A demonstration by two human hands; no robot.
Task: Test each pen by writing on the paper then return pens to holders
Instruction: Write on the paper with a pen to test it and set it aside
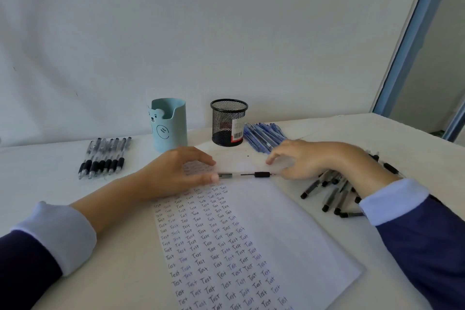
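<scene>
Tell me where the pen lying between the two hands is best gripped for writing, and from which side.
Probably the black grip sleeve of the pen, pinched from above by the right hand. The pen lies flat and crosswise on the paper, sleeve near its right end, close to that hand.

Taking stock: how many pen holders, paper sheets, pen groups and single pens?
Pen holders: 2, light blue bear holder, black mesh holder
Paper sheet: 1
Pen groups: 3, black-grip row, blue pile, black pile
Single pen: 1
Total: 7
</scene>
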